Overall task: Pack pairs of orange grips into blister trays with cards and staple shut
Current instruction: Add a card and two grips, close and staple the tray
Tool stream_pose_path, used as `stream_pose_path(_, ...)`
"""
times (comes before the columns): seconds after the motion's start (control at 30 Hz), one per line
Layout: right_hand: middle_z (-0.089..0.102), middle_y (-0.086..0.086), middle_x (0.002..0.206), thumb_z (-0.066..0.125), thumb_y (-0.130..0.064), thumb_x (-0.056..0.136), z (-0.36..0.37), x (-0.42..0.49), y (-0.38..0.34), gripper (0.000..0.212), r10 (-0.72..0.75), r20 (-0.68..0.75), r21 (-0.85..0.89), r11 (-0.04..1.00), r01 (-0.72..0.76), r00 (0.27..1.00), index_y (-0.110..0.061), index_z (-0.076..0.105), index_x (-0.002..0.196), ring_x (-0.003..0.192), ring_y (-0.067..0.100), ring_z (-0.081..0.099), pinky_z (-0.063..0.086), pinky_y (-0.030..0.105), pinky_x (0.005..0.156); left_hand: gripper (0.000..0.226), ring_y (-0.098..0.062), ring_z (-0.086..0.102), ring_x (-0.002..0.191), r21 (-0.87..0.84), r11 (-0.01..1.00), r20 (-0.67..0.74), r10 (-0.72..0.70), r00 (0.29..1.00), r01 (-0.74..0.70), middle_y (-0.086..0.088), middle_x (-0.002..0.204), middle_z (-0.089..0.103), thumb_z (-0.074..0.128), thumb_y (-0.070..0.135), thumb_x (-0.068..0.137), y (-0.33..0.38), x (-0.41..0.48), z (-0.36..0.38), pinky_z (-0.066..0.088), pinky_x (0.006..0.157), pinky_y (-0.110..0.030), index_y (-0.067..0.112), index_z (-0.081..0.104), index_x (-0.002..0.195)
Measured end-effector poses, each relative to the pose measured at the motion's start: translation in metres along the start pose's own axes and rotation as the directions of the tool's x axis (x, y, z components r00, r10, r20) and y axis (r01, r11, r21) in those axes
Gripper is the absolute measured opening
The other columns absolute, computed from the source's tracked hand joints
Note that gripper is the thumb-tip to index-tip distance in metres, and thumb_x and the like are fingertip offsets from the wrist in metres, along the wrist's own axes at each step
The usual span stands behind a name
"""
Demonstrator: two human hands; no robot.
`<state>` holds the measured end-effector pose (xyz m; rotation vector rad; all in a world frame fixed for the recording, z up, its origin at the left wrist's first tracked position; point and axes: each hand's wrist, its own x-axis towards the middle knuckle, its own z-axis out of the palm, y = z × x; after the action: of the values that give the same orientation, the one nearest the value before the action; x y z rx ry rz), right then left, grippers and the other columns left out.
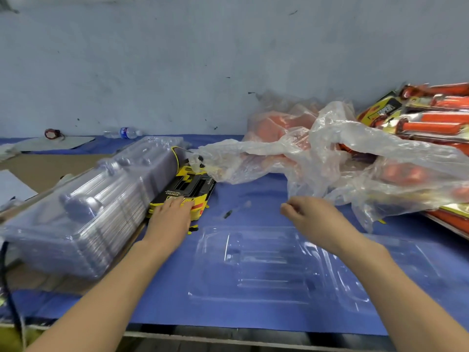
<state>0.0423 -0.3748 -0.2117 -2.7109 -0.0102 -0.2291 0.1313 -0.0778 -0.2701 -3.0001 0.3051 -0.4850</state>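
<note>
The orange grips (pixel 276 123) show only as blurred orange shapes through a crumpled, cloudy plastic bag (pixel 330 138) at the far right of the table (pixel 253 196), which is covered in smooth blue sheeting. Beyond it, finished packs (pixel 431 115) are cut off by the frame's right edge. The open blister tray (pixel 266 265) lies flat near the front edge, so clear that only its glossy moulded ridges can be made out. The left hand (pixel 172 214) rests with straight fingers flat on a stack of yellow-and-black cards (pixel 189 189), which lies just beside a long ribbed stack of nested trays (pixel 88 212). The right hand (pixel 312 217) hovers near the bag, fingertips drawn together; whether they pinch anything cannot be told.
</note>
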Motion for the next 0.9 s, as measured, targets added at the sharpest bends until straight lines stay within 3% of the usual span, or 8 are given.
stream_pose_path(0.17,0.057,0.001,0.077,0.039,-0.033,0.099,0.011,-0.002,-0.020,0.028,-0.062,-0.131,0.010,0.998,0.064,0.989,-0.019,0.056,0.083,0.073,0.023,0.051,0.040,0.034,0.063,0.031,-0.021,0.056,0.114,0.207,0.976,-0.034,0.083,0.996,-0.074,0.006,0.123,0.061,0.051,0.018,0.097,-0.014,0.003,0.003,0.041,0.084,-0.033,0.029,0.052,0.126)
stream_pose_path(0.27,0.058,-0.001,0.084,0.038,-0.033,0.100,0.018,0.000,-0.023,0.028,-0.061,-0.134,0.044,0.997,0.068,0.989,-0.019,0.059,0.088,0.080,0.023,0.052,0.041,0.035,0.068,0.021,-0.025,0.063,0.092,0.285,0.950,-0.055,0.149,0.987,-0.127,-0.001,0.097,0.067,0.072,0.012,0.082,-0.013,0.001,-0.004,0.046,0.071,-0.034,0.019,0.064,0.100)
stream_pose_path(0.33,0.056,-0.002,0.083,0.038,-0.033,0.100,0.024,0.001,-0.024,0.028,-0.071,-0.125,0.049,0.996,0.078,0.990,-0.020,0.059,0.087,0.079,0.023,0.052,0.035,0.034,0.065,0.018,-0.029,0.064,0.076,0.227,0.964,-0.147,0.176,0.973,-0.140,-0.006,0.080,0.067,0.081,0.007,0.074,-0.013,0.002,-0.009,0.047,0.060,-0.035,0.012,0.067,0.084)
stream_pose_path(0.43,0.057,-0.003,0.085,0.037,-0.034,0.100,0.028,0.004,-0.024,0.028,-0.081,-0.113,0.046,0.995,0.086,0.990,-0.021,0.060,0.089,0.082,0.024,0.052,0.036,0.034,0.069,0.008,-0.027,0.062,0.090,0.031,0.998,-0.161,0.059,0.985,-0.055,-0.003,0.095,0.067,0.061,0.022,0.096,-0.013,0.007,-0.019,0.045,0.071,-0.038,0.015,0.065,0.097)
stream_pose_path(0.53,0.058,-0.002,0.087,0.037,-0.034,0.100,0.027,0.007,-0.024,0.028,-0.069,-0.127,0.073,0.994,0.079,0.989,-0.020,0.061,0.091,0.084,0.025,0.054,0.043,0.036,0.074,0.011,-0.024,0.059,0.096,-0.119,0.993,-0.183,-0.003,0.983,-0.019,0.002,0.098,0.065,0.059,0.030,0.097,-0.014,0.013,-0.025,0.038,0.070,-0.034,0.020,0.062,0.097)
stream_pose_path(0.63,0.060,-0.006,0.101,0.039,-0.035,0.101,0.028,0.007,-0.032,0.026,-0.089,-0.151,0.142,0.984,0.110,0.985,-0.025,0.062,0.107,0.095,0.023,0.055,0.044,0.035,0.076,0.014,-0.020,0.059,0.093,-0.270,0.962,-0.046,-0.041,0.998,0.027,0.009,0.090,0.060,0.061,0.037,0.095,-0.016,0.020,-0.037,0.041,0.069,-0.034,0.027,0.057,0.087)
stream_pose_path(0.73,0.049,-0.007,0.132,0.040,-0.036,0.101,0.039,0.010,-0.054,0.038,-0.235,-0.125,0.099,0.964,0.248,0.964,-0.032,0.045,0.139,0.109,0.025,0.053,0.042,0.037,0.083,0.017,-0.017,0.060,0.088,-0.347,0.937,0.053,-0.022,0.998,0.039,0.011,0.087,0.062,0.064,0.042,0.092,-0.018,0.025,-0.052,0.048,0.072,-0.036,0.028,0.058,0.085)
stream_pose_path(0.9,0.035,-0.005,0.147,0.048,-0.029,0.099,0.074,0.026,-0.085,0.058,-0.329,-0.040,0.086,0.940,0.331,0.944,-0.029,0.023,0.151,0.108,0.028,0.052,0.044,0.040,0.076,0.017,-0.012,0.060,0.082,-0.384,0.922,0.093,0.077,0.993,-0.035,0.015,0.081,0.062,0.069,0.044,0.088,-0.016,0.025,-0.072,0.049,0.074,-0.037,0.033,0.059,0.080)
